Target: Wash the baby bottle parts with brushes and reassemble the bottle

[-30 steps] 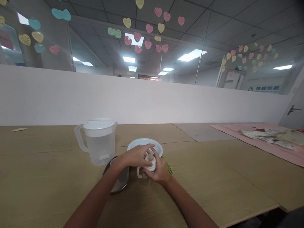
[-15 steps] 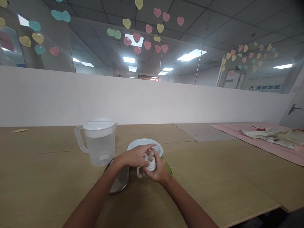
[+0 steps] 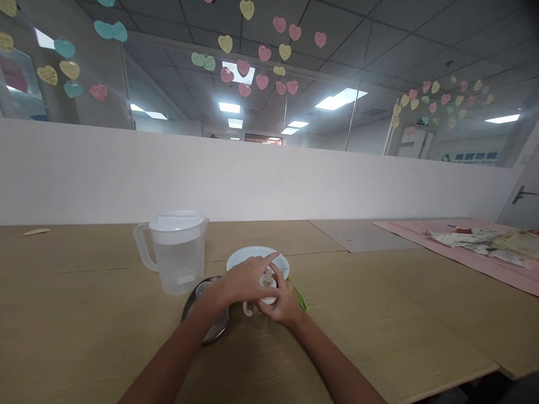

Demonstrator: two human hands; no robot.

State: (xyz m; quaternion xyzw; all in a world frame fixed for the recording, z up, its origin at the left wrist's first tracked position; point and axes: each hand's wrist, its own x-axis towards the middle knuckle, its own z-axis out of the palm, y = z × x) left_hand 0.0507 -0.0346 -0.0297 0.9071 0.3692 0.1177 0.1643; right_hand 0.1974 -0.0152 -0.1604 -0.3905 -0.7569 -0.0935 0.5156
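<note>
Both hands meet at a baby bottle (image 3: 267,282) with a white ring collar and a pale teat on top. My left hand (image 3: 245,279) is closed over the collar from the left, its index finger stretched beyond the teat. From the right, my right hand (image 3: 282,302) grips the bottle. A whitish curved handle (image 3: 247,309) shows beneath my left hand; the bottle's body is mostly hidden. Just behind the hands lies a white plate (image 3: 253,250). Left of them, partly under my left forearm, is a round metal tray (image 3: 218,332) with a clear item (image 3: 202,288) on it.
A translucent lidded pitcher (image 3: 178,258) stands behind the tray. Something green (image 3: 302,298) lies beside my right hand. On the far right, a pink cloth (image 3: 466,260) carries papers or fabric pieces. A white wall (image 3: 260,184) bounds the table's back.
My left hand has shifted slightly right and turned around the collar, covering more of it. My right hand stays about where it was, on the bottle.
</note>
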